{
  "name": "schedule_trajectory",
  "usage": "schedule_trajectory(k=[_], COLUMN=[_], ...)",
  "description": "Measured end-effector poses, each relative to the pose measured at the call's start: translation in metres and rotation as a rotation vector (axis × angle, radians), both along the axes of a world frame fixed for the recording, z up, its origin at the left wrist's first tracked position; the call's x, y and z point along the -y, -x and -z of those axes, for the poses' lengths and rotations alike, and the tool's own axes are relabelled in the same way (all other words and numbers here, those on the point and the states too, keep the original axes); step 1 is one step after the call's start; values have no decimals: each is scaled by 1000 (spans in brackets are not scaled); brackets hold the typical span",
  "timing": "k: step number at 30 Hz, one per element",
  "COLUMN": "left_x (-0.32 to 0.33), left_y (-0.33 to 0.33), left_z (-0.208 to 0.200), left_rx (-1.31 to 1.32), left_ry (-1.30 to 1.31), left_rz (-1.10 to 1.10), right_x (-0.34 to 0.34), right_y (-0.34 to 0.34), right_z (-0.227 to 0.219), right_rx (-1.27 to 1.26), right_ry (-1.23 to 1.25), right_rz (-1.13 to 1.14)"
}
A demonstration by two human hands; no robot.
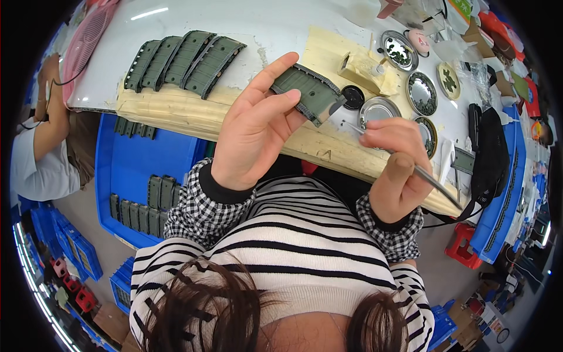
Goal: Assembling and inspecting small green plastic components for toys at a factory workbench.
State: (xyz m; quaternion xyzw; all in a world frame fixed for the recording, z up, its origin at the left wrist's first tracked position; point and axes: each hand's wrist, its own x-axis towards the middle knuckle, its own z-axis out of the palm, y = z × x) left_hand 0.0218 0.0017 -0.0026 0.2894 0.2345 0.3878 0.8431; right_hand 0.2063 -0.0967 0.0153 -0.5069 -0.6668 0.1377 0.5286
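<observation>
My left hand (249, 132) grips a curved dark green plastic shell (309, 92), thumb on its face and index finger stretched out beyond it. The shell has ridged long edges, small holes and a paler patch at its right end. In my right hand (402, 167) is a slim metal tool (437, 185) that looks like tweezers. Its pointed tip is just right of the shell's lower end, apart from it. Close by on the table are a small black round dish (353, 97) and a shiny metal dish (392, 104).
Several similar green shells (183, 61) lie in a row on the table, back left. Metal dishes of small dark pieces (422, 94) stand right. A blue bin (117, 170) with more shells is at lower left. Another person's arm (50, 105) shows far left.
</observation>
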Motion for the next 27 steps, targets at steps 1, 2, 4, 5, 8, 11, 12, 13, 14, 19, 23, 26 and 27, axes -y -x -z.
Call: schedule_trajectory(k=[1, 2, 4, 5, 8, 11, 12, 13, 14, 19, 23, 26, 27], left_x=[1, 2, 4, 5, 6, 7, 7, 8, 8, 9, 9, 10, 10], left_y=[-2, -3, -4, -4, -4, -4, -4, -4, -4, -3, -3, -3, -3], left_z=[0, 0, -2, -3, -2, -2, -2, -3, -3, -2, -1, -3, -3], left_rx=[4, 8, 19, 24, 29, 24, 23, 23, 22, 25, 23, 21, 25], left_ry=[7, 13, 13, 13, 0, 4, 6, 7, 8, 12, 1, 9, 6], left_rz=[6, 12, 11, 11, 13, 19, 18, 18, 18, 18, 15, 12, 14], right_x=[1, 2, 1, 1, -1, -1, -1, 0, 0, 0, 0, 0, 0], right_y=[5, 10, 13, 14, 17, 16, 16, 16, 16, 15, 14, 14, 14], right_z=[-1, -1, 0, 0, 1, 1, 2, 2, 2, 1, 2, 2, 2], right_rx=[-19, -38, -33, -34, -32, -11, -4, 3, 7, 11, 30, 49, 57], right_ry=[16, 32, 47, 48, 50, 43, 41, 39, 40, 58, 54, 42, 31], right_rz=[-11, -23, -56, -51, -45, -51, -50, -48, -48, -54, -64, -70, -73])
